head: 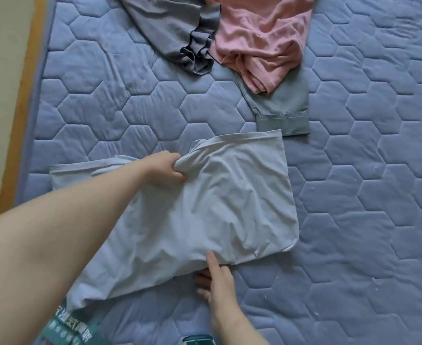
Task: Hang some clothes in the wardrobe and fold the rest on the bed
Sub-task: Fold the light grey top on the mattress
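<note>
A pale blue-white garment (224, 202) lies partly folded in the middle of the bed (366, 195). My left hand (166, 168) grips a bunch of its cloth near the far edge. My right hand (216, 282) is at the near edge: its thumb lies on top of the cloth, and its fingers reach under the hem, partly hidden. Farther back lie a grey ruffled garment (175, 33), a crumpled pink garment (262, 41), and a grey-blue trouser leg (282, 113) that sticks out from under the pink one.
The quilted blue mattress cover has a hexagon pattern. The bed's left edge with a wooden frame (18, 115) runs along a pale wall. Printed green packaging (73, 327) shows at the bottom near my left arm.
</note>
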`<state>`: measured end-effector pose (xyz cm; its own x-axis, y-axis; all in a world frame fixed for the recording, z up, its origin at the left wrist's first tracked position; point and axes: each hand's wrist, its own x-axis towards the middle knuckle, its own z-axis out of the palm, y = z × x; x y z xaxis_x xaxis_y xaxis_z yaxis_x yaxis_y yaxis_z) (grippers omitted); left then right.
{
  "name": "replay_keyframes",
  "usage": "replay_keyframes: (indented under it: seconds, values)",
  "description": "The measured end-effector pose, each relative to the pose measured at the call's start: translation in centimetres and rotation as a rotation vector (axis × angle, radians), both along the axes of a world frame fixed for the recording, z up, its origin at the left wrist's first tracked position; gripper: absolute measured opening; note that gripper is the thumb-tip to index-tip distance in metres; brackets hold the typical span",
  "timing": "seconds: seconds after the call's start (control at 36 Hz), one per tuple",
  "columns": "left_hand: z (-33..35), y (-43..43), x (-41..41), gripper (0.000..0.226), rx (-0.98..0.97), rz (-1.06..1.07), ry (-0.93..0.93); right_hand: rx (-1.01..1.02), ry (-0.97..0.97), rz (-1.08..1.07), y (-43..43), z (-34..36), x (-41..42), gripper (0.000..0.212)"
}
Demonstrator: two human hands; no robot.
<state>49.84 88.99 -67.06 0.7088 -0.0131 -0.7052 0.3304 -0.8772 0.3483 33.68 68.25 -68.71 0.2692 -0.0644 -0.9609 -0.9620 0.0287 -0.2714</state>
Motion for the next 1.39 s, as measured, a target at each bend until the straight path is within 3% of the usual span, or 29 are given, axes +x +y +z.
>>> replay_keyframes:
  seconds: [0.06, 0.14, 0.31, 0.47, 0.58, 0.67, 0.86, 1.03, 1.08, 1.28, 1.39]
  values:
    - [0.4, 0.2, -0.3, 0.031, -0.059, 0.028, 0.050, 0.093, 0.008, -0.198, 1.1, 0.3, 0.2, 0.022]
    - [0.6, 0.5, -0.9, 0.031, -0.124, 0.041, 0.126, 0.165, 0.041, -0.418, 2.4, 0.5, 0.7, 0.020]
    - [0.9, 0.4, -3.0, 0.012, -0.174, 0.046, 0.146, 0.232, 0.051, -0.513, 2.6, 0.5, 1.0, 0.027]
    - [3.3, 0.3, -5.3, 0.021, -0.184, 0.029, 0.074, 0.298, 0.014, -0.486, 0.9, 3.2, 0.4, 0.029]
    - [7.0, 0.4, -5.6, 0.007, -0.374, 0.240, 0.084, 0.249, -0.077, -0.383, -0.6, 5.6, 2.0, 0.036]
    - [10.2, 0.2, -5.6, 0.005, -0.489, 0.363, 0.011, 0.182, -0.229, -0.262, -1.8, 8.2, 4.6, 0.022]
    - [16.2, 0.0, -4.8, 0.005, -0.745, 0.720, -0.272, 0.182, -0.540, -0.063, -2.1, 16.7, 12.0, 0.009]
    - [19.6, -0.1, -6.5, 0.006, -0.992, 0.886, -0.586, 0.276, -0.799, 0.109, -1.4, 22.0, 14.7, 0.011]
    - [19.4, 0.0, -7.9, 0.007, -0.959, 0.879, -0.635, 0.256, -0.828, 0.164, -1.4, 22.3, 14.3, 0.010]
    - [12.0, -0.9, -15.7, 0.010, -0.691, 0.874, -0.406, -0.008, -0.778, 0.388, -2.3, 16.4, 8.5, 0.012]
    - [6.7, -2.0, -20.9, 0.017, -0.627, 0.875, -0.163, -0.098, -0.590, 0.532, -3.6, 10.6, 3.7, 0.025]
